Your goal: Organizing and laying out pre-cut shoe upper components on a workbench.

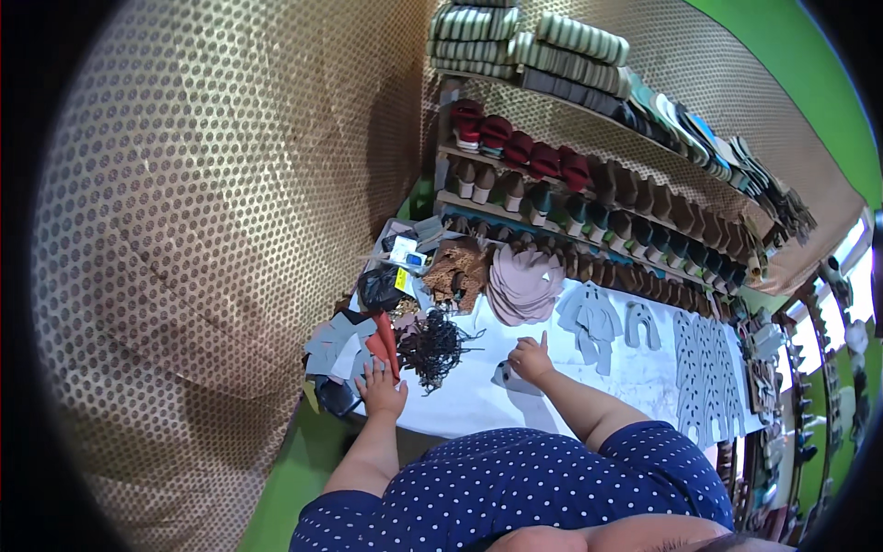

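Note:
My left hand (383, 392) lies with its fingers spread at the front edge of a pile of grey flat pieces (333, 346), beside a folded red piece (384, 342). Over the white table, my right hand (531, 359) is partly bent, with one finger stretched out away from me. Right by it lies a grey cut piece with dark holes (506, 376), partly covered by the hand; whether the fingers press on it is hard to see. A tangle of thin black straps (436, 350) sits between my hands.
White-covered table (460, 408) holds pinkish round pieces (522, 285), brown patterned pieces (457, 271), a black plastic bag (378, 289), grey cut-outs (590, 317) and rows of holed grey strips (706, 377). Behind stand shelves of shoes (544, 160). A gold patterned curtain (202, 230) hangs at left.

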A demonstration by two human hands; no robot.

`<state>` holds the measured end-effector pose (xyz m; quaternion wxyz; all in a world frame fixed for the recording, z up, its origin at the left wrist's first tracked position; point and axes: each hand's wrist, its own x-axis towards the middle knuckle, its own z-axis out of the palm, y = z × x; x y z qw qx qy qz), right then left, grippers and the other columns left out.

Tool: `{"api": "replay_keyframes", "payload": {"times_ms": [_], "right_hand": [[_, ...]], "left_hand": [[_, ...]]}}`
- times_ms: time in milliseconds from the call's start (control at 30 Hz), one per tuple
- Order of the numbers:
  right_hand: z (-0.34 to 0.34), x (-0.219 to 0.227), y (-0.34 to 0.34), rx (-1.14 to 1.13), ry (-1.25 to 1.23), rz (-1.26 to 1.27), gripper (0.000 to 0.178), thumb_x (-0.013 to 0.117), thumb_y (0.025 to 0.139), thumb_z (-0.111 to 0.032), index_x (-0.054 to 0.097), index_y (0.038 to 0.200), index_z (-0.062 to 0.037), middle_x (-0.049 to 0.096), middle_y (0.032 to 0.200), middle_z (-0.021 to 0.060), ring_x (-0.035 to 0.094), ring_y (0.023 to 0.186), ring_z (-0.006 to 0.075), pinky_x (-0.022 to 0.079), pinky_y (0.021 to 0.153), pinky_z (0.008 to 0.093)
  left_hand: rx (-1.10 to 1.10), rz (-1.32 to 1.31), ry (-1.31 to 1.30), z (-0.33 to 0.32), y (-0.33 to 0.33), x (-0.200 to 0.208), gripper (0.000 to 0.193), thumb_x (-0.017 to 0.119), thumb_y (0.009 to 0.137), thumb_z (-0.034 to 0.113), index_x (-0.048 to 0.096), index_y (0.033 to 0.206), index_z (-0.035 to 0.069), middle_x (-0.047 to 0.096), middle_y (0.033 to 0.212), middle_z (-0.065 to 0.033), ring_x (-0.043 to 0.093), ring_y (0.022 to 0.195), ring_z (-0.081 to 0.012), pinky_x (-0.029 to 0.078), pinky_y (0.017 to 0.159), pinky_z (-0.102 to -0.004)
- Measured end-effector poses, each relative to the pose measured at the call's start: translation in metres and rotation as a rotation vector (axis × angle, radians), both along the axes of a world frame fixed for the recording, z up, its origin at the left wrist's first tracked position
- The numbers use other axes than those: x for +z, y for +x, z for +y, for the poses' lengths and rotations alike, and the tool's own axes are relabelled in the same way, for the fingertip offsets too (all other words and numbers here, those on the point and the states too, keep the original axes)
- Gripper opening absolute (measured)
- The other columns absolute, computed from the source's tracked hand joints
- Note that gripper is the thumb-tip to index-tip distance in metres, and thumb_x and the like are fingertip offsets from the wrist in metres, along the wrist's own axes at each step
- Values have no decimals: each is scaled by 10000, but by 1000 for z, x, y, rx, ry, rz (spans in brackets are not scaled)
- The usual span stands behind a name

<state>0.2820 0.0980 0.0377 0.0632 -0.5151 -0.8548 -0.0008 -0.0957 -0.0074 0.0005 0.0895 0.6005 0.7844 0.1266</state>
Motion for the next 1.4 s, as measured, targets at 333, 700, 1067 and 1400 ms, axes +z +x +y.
{"api": "replay_keyframes", "payload": {"times_ms": [333,700,1067,1400], "right_hand": [[-13,38,138,-312,-102,420,175,754,833,-342,792,966,-233,722,1134,8,537,1300,270,225,1098,747],[-73,59,347,-499,-18,729,182,784,825,-324,794,942,-185,703,1198,26,495,1342,287,237,1130,691],[-62,47,458,-606,-45,736,171,809,796,-260,797,951,-187,678,1238,-2,448,1373,320,272,1143,569],[39,3,494,-642,-162,665,192,768,822,-370,800,968,-250,635,1308,-14,374,1423,308,188,1124,734]], "left_hand": [[139,98,8,1,15,-5,815,588,906,404,269,1587,89,283,1653,-93,203,1539,-310,113,1216,-592],[283,185,32,-2,143,8,809,585,947,371,199,1609,114,164,1690,-92,111,1560,-307,29,1198,-656],[-345,12,-47,60,357,8,773,637,895,362,357,1543,46,142,1672,-206,96,1538,-437,111,1199,-632],[-271,7,-527,57,428,40,1352,770,681,678,0,1626,92,-100,1659,-279,-154,1505,-514,19,1175,-682]]}}
